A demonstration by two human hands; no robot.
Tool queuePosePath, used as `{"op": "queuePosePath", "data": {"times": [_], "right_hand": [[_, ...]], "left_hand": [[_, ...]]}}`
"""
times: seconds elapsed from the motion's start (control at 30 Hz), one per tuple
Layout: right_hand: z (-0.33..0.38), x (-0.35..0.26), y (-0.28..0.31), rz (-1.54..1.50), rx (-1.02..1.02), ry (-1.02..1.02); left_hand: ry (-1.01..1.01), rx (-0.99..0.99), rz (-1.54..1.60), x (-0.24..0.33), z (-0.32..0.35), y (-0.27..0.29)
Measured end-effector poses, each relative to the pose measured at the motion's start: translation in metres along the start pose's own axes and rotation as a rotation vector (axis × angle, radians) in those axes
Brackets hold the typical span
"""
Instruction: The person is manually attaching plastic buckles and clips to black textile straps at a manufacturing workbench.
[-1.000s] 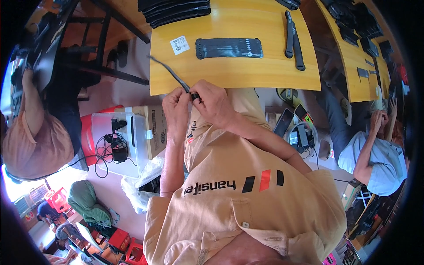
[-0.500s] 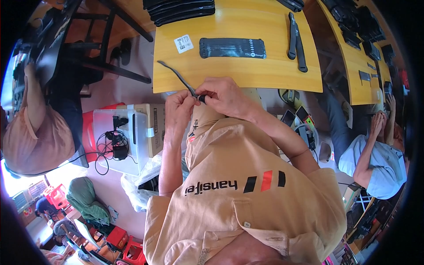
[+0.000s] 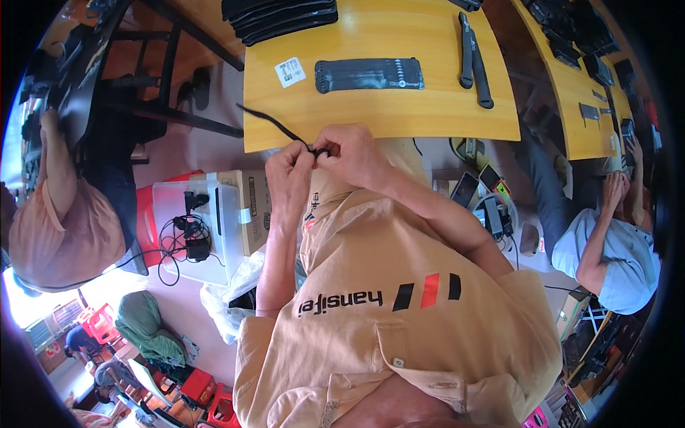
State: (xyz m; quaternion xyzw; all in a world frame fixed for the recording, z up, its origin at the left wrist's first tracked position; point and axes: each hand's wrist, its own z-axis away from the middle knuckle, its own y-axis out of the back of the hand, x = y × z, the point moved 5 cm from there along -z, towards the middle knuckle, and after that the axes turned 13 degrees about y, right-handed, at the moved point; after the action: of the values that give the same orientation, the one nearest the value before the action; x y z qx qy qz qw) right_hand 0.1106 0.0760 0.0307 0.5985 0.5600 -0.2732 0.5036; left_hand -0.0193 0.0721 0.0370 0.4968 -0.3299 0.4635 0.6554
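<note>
Sitting at far left, turned away: a person in a peach shirt (image 3: 61,228). Resting beside the cardboard box (image 3: 250,210): a clear plastic bin (image 3: 191,232) holding black cables. Standing on the floor at upper left: a black chair frame (image 3: 164,85). Lying at the near left edge of the yellow bench (image 3: 428,114): a thin black cord (image 3: 275,127), running diagonally down to both hands. Pinching the cord's near end, fingers closed together: the left hand (image 3: 289,171). Pressing against it just to the right, fingers curled shut on the same cord end: the right hand (image 3: 357,153). Lying farther back on the bench: a white label (image 3: 290,71), then a long black pouch (image 3: 369,75), then black pliers (image 3: 474,60). Stacking at the bench's far edge: flat black items (image 3: 278,16). Sitting at far right by a second bench: a person in a light blue shirt (image 3: 614,250).
</note>
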Motion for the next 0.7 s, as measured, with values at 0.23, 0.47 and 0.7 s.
{"op": "queuePosePath", "data": {"times": [0.23, 0.47, 0.7], "right_hand": [[-0.002, 0.003, 0.003, -0.045, 0.051, -0.080], [0.001, 0.001, -0.012, -0.516, 0.148, -0.324], [0.004, 0.000, -0.022, -0.827, 0.160, -0.401]], "left_hand": [[0.119, 0.004, -0.032, -0.004, 0.003, -0.007], [0.036, 0.008, 0.042, 0.000, 0.010, -0.003], [-0.218, 0.187, -0.074, 0.020, 0.017, 0.008]]}}
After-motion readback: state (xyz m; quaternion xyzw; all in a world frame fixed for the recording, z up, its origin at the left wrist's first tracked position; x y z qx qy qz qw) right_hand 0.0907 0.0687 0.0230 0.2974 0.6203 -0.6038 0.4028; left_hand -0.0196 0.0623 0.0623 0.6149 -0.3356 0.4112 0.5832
